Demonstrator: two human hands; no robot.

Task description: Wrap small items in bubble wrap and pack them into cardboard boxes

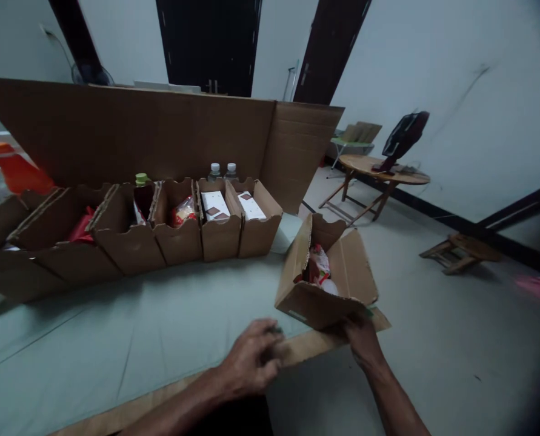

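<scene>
At the table's near right corner stands a cardboard box [322,306] with its top open. Inside it are red and white packages [320,260], partly hidden by the box walls. My right hand [363,339] grips the lower front right edge of this box, its fingertips hidden against the cardboard. My left hand [254,357] is over the table's front edge, left of the box and apart from it. Its fingers are curved, with a gap to the thumb, and slightly blurred; I make out nothing held in it.
A row of open cardboard bins [179,245] holds packets and white boxes [215,206] on the pale green table [160,327]. Behind rise a tall cardboard panel [160,133], bottles [214,171] and an orange container [17,166]. A round wooden table [360,163] and a low stool [463,249] stand to the right.
</scene>
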